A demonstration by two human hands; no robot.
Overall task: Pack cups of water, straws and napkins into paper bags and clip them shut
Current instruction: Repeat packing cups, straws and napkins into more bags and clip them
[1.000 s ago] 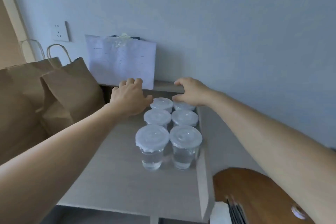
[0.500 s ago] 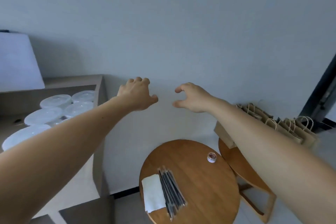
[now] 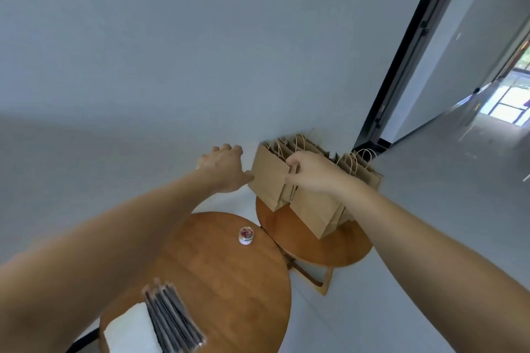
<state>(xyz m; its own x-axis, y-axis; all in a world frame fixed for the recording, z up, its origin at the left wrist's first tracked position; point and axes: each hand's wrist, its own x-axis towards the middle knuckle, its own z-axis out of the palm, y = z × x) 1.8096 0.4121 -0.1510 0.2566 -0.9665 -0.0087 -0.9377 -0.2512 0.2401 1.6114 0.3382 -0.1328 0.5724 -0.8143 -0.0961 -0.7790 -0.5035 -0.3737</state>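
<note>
step: take bag | right hand grips top edge of front paper bag | left hand loosely curled, empty, just left of it | right nearer

Soft daylight w/ glare at window, far right of right hand; straws below it blurred, pic edges warped.

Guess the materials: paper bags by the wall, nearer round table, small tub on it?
The paper bags: brown kraft paper, matte; sharp creases, twisted cord handles. The nearer round table: wood or veneer, satin finish; warm tone, soft sheen, grain too blurred to confirm. The small tub: probably clear plastic, white base; coloured clips show through.
</note>
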